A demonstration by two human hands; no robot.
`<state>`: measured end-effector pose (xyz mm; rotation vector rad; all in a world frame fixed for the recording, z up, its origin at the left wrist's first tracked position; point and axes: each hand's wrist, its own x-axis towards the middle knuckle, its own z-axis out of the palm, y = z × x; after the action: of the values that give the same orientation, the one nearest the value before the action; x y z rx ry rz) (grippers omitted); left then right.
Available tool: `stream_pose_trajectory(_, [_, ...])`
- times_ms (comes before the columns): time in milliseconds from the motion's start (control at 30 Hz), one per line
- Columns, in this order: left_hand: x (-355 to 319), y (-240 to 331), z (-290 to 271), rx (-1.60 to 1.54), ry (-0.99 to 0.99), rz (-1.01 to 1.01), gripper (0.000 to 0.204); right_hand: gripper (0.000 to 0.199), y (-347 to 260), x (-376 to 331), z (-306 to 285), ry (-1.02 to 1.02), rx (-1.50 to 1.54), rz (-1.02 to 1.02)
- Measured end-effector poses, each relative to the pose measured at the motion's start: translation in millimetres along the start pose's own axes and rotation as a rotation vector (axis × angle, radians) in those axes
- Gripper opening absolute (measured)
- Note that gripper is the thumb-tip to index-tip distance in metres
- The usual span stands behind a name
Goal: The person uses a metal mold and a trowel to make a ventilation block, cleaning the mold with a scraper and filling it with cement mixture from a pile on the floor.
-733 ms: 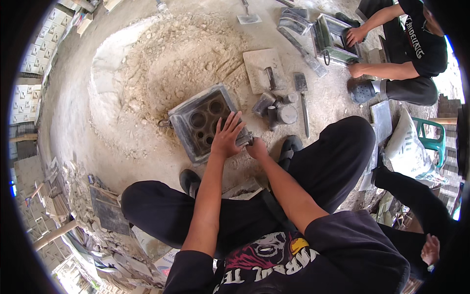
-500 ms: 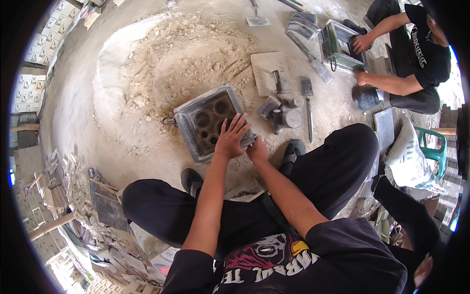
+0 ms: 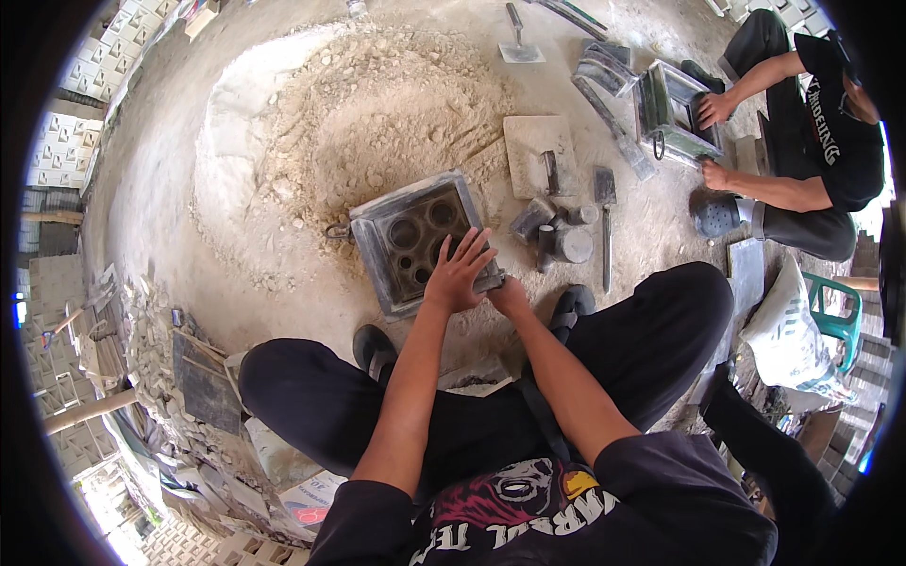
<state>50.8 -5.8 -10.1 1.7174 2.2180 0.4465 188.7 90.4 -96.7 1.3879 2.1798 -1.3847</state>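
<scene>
Hands at the mould: your left hand (image 3: 460,274) lies flat, fingers spread, on the near right corner of the square grey metal mould (image 3: 415,241), which sits on the ground at the foot of the sand pile (image 3: 377,104). Your right hand (image 3: 508,294) presses against that same corner, its grip closed around the edge. Grey metal cylinders (image 3: 557,231) and a trowel (image 3: 604,203) lie just beside the mould. Across from you, another person (image 3: 812,132) handles a second mould (image 3: 672,108).
</scene>
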Motion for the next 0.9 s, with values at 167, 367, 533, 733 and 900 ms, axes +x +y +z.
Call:
stream_pose_trajectory(167, [-4,-2,1,-0.033,0.007,0.004,0.084,0.042,-21,-33,29,0.34,-0.104,0.04])
stream_pose_trajectory(367, [-3,0,0,-0.072,0.036,0.028,0.085,0.04,-14,-25,29,0.283,-0.124,0.091])
stream_pose_trajectory(533, [-5,-1,-2,-0.027,0.035,0.029,0.084,0.045,-5,-16,30,0.249,-0.153,0.096])
stream_pose_trajectory(733, [-26,-14,-15,-0.088,0.285,-0.165,0.075,0.061,9,-15,23,0.289,-0.211,-0.062])
stream_pose_trajectory(900, [-54,-90,-28,-0.14,1.079,-0.708,0.063,0.073,-21,55,-65,-0.279,-0.625,0.09])
